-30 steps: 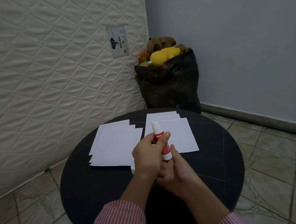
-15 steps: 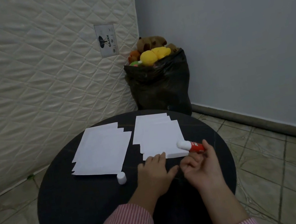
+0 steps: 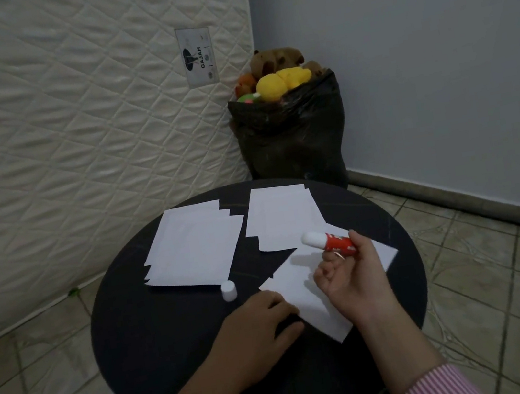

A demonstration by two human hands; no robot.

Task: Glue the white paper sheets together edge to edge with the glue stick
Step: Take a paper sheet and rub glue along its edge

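Red and white glue stick (image 3: 329,242) is what the right hand (image 3: 353,275) has: thumb and first fingers pinch the red barrel, the other fingers curl loosely underneath, and the bare white tip points off toward 10 o'clock. It hovers just above the paper rather than touching it, so I'd guess no glue is going down yet.

The left hand (image 3: 261,324) lies flat, fingers together, with its fingertips (image 3: 280,299) on the near corner of a loose sheet (image 3: 303,287). My read is that it's pinning the paper so it won't skate around when the stick drags along an edge. That sheet sits skewed like a diamond at about 5 o'clock on the table (image 3: 144,334), right in front of the person where both hands reach easily.

Moving outward, the cap (image 3: 228,290) stands upright at roughly 8 o'clock, near the left hand but clear of the paper, probably parked there so it's handy later. Two fanned stacks wait at the far side: left stack (image 3: 195,248) around 11 o'clock and right stack (image 3: 284,217) around 1 o'clock, a dark gap between them. The loose sheet's far corner looks like it just overlaps the right stack.

Nothing's joined so far as I can tell, so we're early.
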